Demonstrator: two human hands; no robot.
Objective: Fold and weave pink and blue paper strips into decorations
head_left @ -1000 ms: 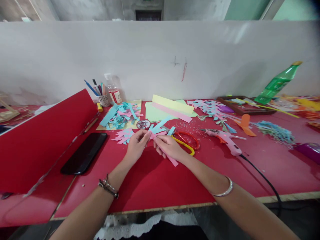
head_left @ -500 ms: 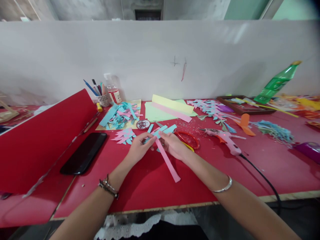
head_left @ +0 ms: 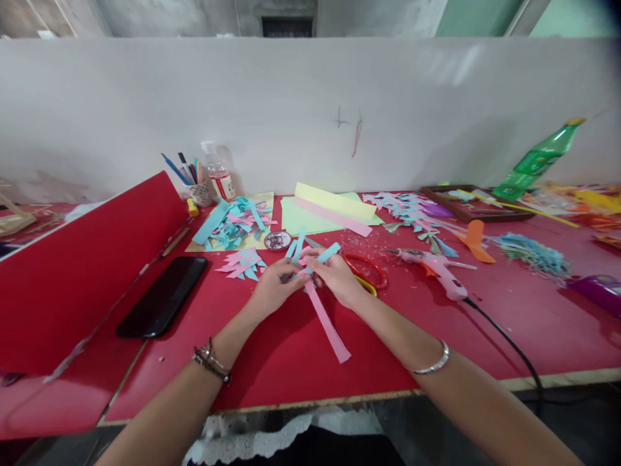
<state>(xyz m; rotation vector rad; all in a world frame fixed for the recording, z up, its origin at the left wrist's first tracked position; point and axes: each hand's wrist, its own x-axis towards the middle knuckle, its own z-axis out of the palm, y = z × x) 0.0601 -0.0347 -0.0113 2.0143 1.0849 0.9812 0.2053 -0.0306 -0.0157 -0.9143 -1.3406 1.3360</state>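
Pink and blue paper strips cross between my two hands above the red table (head_left: 272, 362). My left hand (head_left: 277, 285) is closed on the strips from the left, thumb and fingertips pinching near their crossing. My right hand (head_left: 337, 275) pinches them from the other side, by a blue paper strip (head_left: 330, 251). A long pink paper strip (head_left: 327, 323) hangs from the crossing toward me. Fingers hide part of the weave. Just behind my right hand lie scissors (head_left: 376, 268) with red and yellow handles. A woven pink-and-blue paper piece (head_left: 242, 262) rests left of my left hand.
Cut strips (head_left: 237, 223) are heaped at the back left, beside a round tin (head_left: 278, 241). A black phone (head_left: 165, 294) and a red board (head_left: 92, 265) stand left. On the right are a pink glue gun (head_left: 441, 268), its cord, and a green bottle (head_left: 538, 162).
The blue strips between my fingers have shifted, and one now points upward. My right fingers have moved slightly over the crossing. The pink strip's free end has dropped a little toward me.
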